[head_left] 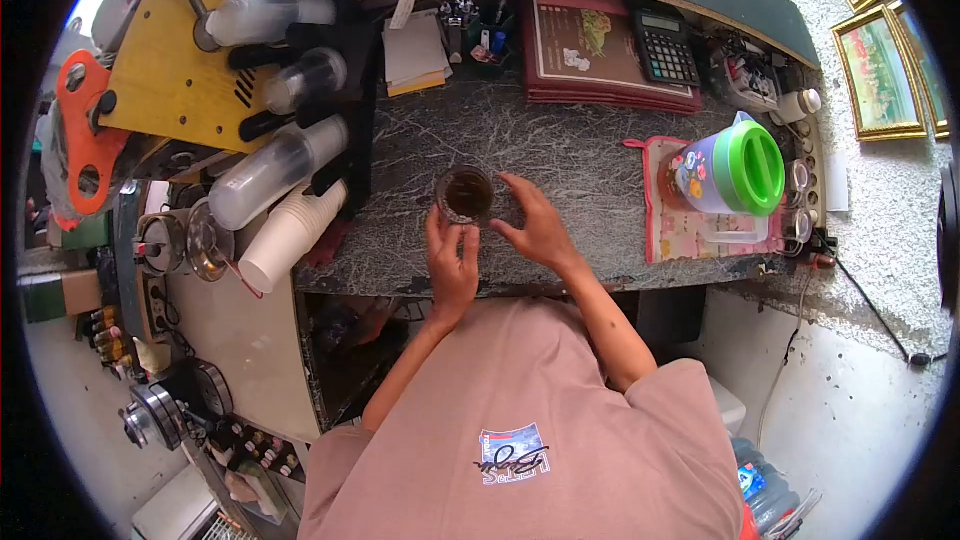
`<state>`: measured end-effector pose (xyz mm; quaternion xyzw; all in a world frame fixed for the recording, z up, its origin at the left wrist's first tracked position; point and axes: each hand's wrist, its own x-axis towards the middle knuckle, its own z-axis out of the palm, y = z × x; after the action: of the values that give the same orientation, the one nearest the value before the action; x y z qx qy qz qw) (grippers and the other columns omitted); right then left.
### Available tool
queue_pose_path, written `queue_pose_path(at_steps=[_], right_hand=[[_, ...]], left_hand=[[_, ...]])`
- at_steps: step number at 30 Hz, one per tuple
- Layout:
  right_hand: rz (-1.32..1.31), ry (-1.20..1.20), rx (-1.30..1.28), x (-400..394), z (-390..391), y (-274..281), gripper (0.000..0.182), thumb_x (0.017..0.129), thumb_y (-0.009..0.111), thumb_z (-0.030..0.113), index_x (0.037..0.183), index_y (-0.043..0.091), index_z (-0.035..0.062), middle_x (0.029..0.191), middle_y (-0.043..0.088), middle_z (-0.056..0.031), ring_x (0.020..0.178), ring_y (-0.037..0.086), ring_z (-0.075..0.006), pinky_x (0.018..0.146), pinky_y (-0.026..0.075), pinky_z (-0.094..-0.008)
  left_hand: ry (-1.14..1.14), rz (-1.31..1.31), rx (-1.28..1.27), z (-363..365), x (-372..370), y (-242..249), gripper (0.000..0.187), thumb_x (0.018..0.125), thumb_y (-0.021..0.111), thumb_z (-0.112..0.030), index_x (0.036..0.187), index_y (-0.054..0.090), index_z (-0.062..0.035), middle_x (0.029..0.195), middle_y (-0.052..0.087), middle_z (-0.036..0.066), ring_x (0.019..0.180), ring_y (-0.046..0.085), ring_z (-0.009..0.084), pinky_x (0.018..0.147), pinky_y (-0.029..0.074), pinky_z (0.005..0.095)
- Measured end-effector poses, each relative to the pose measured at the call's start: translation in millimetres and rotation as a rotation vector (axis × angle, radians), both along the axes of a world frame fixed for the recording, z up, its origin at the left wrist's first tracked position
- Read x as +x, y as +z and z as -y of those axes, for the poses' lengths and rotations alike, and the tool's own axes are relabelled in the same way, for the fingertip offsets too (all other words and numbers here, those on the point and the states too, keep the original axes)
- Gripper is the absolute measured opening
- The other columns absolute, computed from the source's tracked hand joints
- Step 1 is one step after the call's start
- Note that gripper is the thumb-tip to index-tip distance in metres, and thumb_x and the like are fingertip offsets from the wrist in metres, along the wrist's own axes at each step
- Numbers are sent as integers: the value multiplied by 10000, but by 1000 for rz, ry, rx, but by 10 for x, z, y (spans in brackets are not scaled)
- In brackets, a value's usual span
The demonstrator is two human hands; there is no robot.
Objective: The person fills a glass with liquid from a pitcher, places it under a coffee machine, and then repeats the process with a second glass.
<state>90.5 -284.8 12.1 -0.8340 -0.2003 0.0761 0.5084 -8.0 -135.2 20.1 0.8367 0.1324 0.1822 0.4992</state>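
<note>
A clear glass of dark brown drink is on the scratched dark counter, in front of my body. My left hand has its fingers around the near, lower side of the glass. Just to the right of the glass, my right hand is held with thumb and fingers apart and nothing between them. A small gap shows between those fingertips and the glass.
On the right, a jug with a green lid stands on a pink cloth. Dark red folders and a calculator lie at the back. Stacked paper cups and plastic cups jut from a rack on the left.
</note>
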Motion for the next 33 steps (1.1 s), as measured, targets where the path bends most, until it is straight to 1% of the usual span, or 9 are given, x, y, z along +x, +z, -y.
queue_pose_path(at_steps=[3, 7, 10, 16, 20, 22, 29, 31, 33], right_hand=[[216, 118, -43, 66, -218, -126, 720, 803, 806, 174, 1436, 486, 53, 1353, 600, -178, 1190, 592, -381, 1000, 491, -451], [152, 192, -36, 126, -318, -180, 755, 786, 821, 186, 1444, 480, 48, 1345, 608, -172, 1183, 594, -374, 982, 500, -453], [138, 189, -44, 168, -423, -150, 743, 784, 817, 168, 1439, 488, 49, 1317, 620, -179, 1173, 600, -376, 970, 502, -451], [177, 191, -10, 304, -734, -181, 764, 789, 812, 175, 1454, 461, 40, 1278, 632, -194, 1141, 615, -381, 941, 509, -454], [199, 190, -45, 393, -961, -211, 764, 800, 807, 201, 1455, 449, 38, 1274, 631, -191, 1133, 622, -374, 928, 518, -457], [200, 181, -61, 437, -1068, -221, 768, 800, 807, 211, 1457, 446, 43, 1263, 636, -187, 1131, 624, -373, 922, 522, -458], [238, 155, -65, 586, -1362, -251, 776, 777, 818, 236, 1435, 443, 65, 1262, 636, -164, 1120, 628, -379, 894, 542, -469], [242, 143, -63, 614, -1444, -306, 782, 779, 819, 246, 1443, 443, 75, 1249, 642, -168, 1103, 637, -376, 896, 540, -467], [246, 132, -59, 638, -1506, -311, 788, 781, 820, 256, 1452, 444, 84, 1235, 649, -173, 1086, 646, -372, 898, 538, -465]], left_hand=[[-63, -49, -102, -14, 1, -68, 312, 1057, 529, -245, 1108, 645, 40, 1402, 503, 250, 1260, 564, 368, 985, 476, 440], [-71, -73, -157, -98, 37, -22, 316, 1068, 502, -232, 1103, 637, 51, 1414, 504, 238, 979, 659, 267, 844, 529, 373], [-67, -18, -100, -199, 86, -82, 323, 1074, 491, -229, 1093, 633, 60, 1390, 526, 212, 859, 639, 209, 787, 529, 346], [-39, -30, -99, -510, 215, -80, 345, 1084, 473, -234, 1086, 621, 77, 1279, 560, 156, 841, 614, 180, 771, 514, 342], [-5, 14, -78, -693, 342, -73, 345, 1086, 470, -240, 1086, 619, 71, 1220, 582, 138, 826, 607, 175, 757, 502, 337], [48, 62, -40, -767, 401, -58, 369, 1083, 474, -276, 872, 583, 7, 947, 560, 85, 787, 543, 171, 731, 443, 315], [55, 78, 12, -1077, 560, -106, 379, 1089, 456, -300, 878, 559, -3, 847, 530, 66, 750, 489, 166, 705, 416, 315], [55, 6, -10, -1155, 592, -141, 361, 1092, 433, -252, 921, 549, 45, 898, 563, 149, 768, 534, 259, 749, 445, 359], [72, 1, -5, -1191, 627, -163, 369, 1094, 430, -260, 934, 555, 48, 885, 556, 142, 763, 523, 255, 748, 444, 357]])
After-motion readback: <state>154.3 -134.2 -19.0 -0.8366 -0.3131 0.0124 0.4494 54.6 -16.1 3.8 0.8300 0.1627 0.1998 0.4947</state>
